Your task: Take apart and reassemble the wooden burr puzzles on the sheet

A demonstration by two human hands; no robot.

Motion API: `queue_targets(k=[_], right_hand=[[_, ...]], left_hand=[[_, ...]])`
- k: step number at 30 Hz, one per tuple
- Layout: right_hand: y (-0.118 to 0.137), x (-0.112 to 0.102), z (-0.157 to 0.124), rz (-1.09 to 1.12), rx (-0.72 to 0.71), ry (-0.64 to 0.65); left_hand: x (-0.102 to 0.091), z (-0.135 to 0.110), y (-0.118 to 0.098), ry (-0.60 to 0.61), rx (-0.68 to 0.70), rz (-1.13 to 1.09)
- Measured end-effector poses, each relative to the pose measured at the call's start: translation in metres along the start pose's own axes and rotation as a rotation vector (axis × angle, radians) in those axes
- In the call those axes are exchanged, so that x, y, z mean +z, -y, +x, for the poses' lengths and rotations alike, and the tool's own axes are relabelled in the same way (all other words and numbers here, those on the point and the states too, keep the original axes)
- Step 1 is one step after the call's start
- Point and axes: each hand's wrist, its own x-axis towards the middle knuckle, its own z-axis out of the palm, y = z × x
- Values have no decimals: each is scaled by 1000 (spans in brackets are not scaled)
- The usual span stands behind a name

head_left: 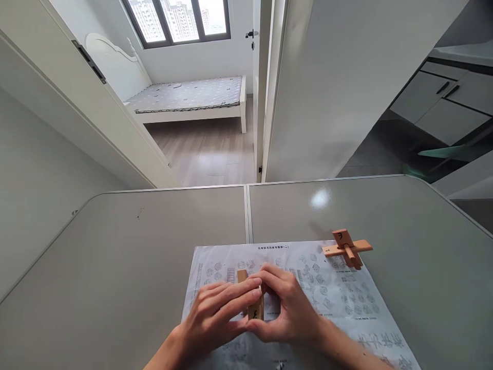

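Both hands meet over the printed sheet point(370, 318) at the near side of the surface point(115, 267). The left hand point(217, 311) lies with its fingers stretched across the top of the marked block point(255, 310), while the right hand point(290, 306) curls around from the right, its thumb at the near end and its bent fingers at the far end. Between them the hands pinch the block. It bears a dark character on its near part, and a second wooden end point(242, 276) shows just beyond the left fingers; whether this is a separate piece cannot be told, as the fingers cover the middle.

To the right, well apart from the hands, the cross-shaped wooden assembly point(348, 250) rests at the far right corner of the sheet, with pieces pointing several ways.

Handling the wood well, in judgement, calls for light, even pressure from both sides, so that nothing twists or slips. One hand is best kept as a steady brace while the other makes small adjustments. Lifting the left fingers slightly would bare any edges or notches for checking. Working low over the sheet seems wise, and the forearms are best kept clear of the assembly.
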Motion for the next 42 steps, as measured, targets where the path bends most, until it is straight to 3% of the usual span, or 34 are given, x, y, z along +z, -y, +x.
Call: queue_targets(k=[7, 11, 15, 21, 26, 36, 42], right_hand=[[0, -2, 0, -18, -2, 30], [-1, -8, 2, 113, 88, 91], [-1, -11, 1, 229, 190, 126], [-2, -10, 1, 227, 149, 104], [-2, -12, 3, 259, 115, 113], [-9, -7, -5, 198, 186, 2], [-11, -6, -6, 198, 192, 18]], left_hand=[[1, 1, -2, 41, -23, -66], [1, 2, -5, -42, -264, -220], [-1, 4, -5, -19, -446, -398], [-2, 7, -1, -20, -456, -425], [-3, 5, -1, 0, -571, -506], [-2, 4, -3, 70, -720, -657], [-6, 2, -2, 90, -726, -786]])
